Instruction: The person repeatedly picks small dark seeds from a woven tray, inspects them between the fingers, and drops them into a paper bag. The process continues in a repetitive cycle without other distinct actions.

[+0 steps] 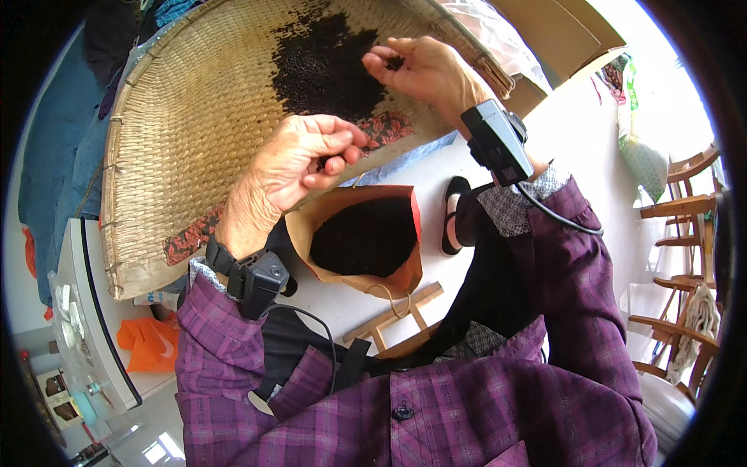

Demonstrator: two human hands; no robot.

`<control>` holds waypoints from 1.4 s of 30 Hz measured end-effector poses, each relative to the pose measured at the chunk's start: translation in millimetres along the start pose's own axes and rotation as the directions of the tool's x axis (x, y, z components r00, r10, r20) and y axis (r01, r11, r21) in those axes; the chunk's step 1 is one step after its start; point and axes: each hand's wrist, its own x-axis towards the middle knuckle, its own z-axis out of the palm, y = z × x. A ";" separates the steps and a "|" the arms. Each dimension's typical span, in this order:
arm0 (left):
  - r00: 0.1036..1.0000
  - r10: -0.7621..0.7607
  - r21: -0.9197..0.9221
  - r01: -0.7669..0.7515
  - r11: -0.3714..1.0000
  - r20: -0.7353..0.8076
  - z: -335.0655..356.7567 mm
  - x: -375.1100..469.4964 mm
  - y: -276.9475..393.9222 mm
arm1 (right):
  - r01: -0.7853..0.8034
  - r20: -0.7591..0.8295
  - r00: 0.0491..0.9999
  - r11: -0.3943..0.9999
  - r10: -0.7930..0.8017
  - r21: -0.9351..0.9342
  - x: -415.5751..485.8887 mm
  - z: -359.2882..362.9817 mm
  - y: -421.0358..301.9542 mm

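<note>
A woven bamboo winnowing tray spreads out before me, with a heap of small dark seeds on its weave. My left hand is over the tray's near edge, fingers curled and thumb pressed to them, with some dark bits in its grasp. To the right of the heap, my right hand is turned palm up, its half-curled fingers cupping a few dark seeds. Below the tray stands an opened paper bag with twine handles. A dark mass of what look like similar seeds fills it.
Patterned red-and-black cloth strips the tray's near rim. A wooden frame lies below the bag. Cardboard boxes are at upper right, wooden chairs along the right. At left are a white cabinet and an orange bag.
</note>
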 end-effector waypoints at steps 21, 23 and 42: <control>0.989 -0.119 0.771 0.010 0.636 0.085 10.0 12.0 -83.6 | 0.338 0.367 0.926 0.618 -0.084 -0.710 40.0 -38.7 8.4; 0.991 -0.115 0.804 0.012 0.594 0.071 11.0 11.8 -84.9 | -0.170 -0.015 0.985 0.985 0.170 0.011 26.1 -19.8 7.1; 0.992 -0.057 0.915 -0.082 0.394 0.113 19.3 7.8 -80.9 | 0.690 0.681 0.707 0.396 -0.190 -0.605 27.8 -37.6 14.3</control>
